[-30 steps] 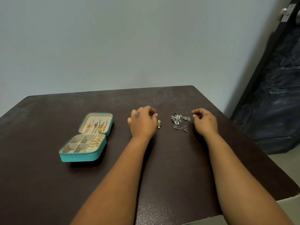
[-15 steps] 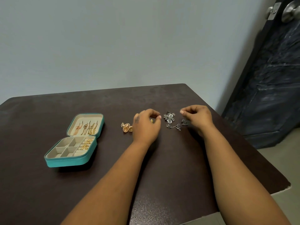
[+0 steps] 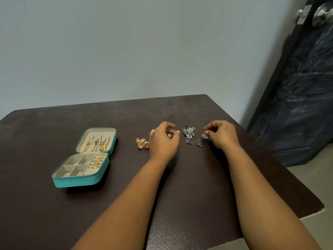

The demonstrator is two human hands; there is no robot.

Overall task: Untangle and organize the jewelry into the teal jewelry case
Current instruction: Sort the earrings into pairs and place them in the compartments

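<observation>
- Nearest, both bare forearms reach forward over the dark brown table (image 3: 54, 213).
- Teal jewelry case (image 3: 79, 181) lies open at left on the table, well apart from both hands. Base tray has beige compartments; gold rings (image 3: 97, 162) sit in the right-hand ring rolls. Gold chains (image 3: 97, 143) hang in the raised lid.
- Left hand (image 3: 163, 141): fingers curled, thumb and fingertips nearly meeting round a small gold earring (image 3: 169, 135). Contact looks like a pinch; the piece is mostly hidden by the hand.
- Just left of that hand, a pair of gold dome earrings (image 3: 142, 143) rests on the table, untouched.
- Right hand (image 3: 222, 135): fingers curled, thumb and forefinger pinching a small silver piece (image 3: 204, 135).
- Between the hands: a silver drop earring pair (image 3: 194, 142) lies on the table, and just beyond it a tangled silver cluster (image 3: 188, 131), neither touched.
- Farthest: pale grey wall (image 3: 126, 51); dark door (image 3: 306, 87) with metal knob (image 3: 322, 14) at right.
</observation>
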